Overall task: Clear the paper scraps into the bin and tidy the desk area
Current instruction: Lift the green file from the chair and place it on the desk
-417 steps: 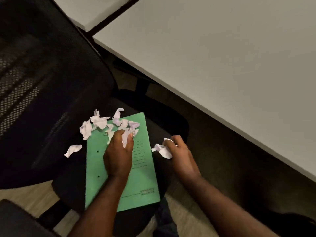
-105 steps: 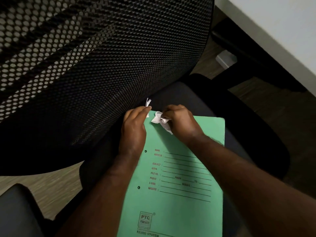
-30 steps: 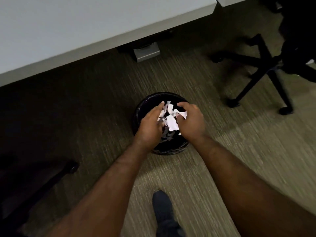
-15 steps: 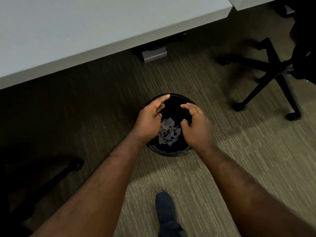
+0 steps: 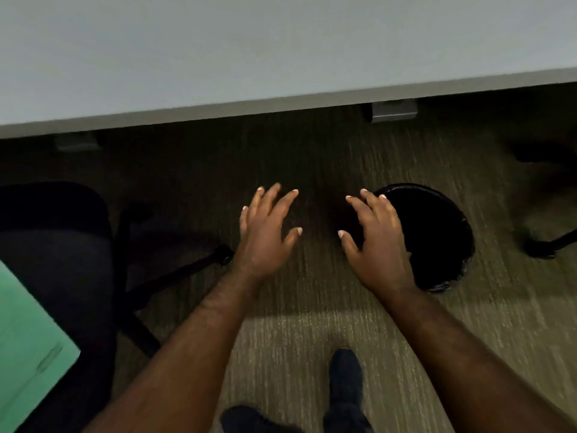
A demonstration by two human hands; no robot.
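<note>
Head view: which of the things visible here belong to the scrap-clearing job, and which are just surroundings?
Part of the job:
round black bin on the carpet
light green paper folder on the chair seat
left hand, open and empty
right hand, open and empty

Just there:
black office chair
pale grey desk top
dark shoe
second chair's black base

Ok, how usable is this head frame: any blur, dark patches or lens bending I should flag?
Head view: both hands, left hand and right hand, look fairly sharp and open; the green folder at the left edge is smeared by motion blur; the bin interior is black, contents unreadable; shadow under the desk darkens the carpet; the desk edge bows slightly, suggesting wide-angle distortion.
</note>
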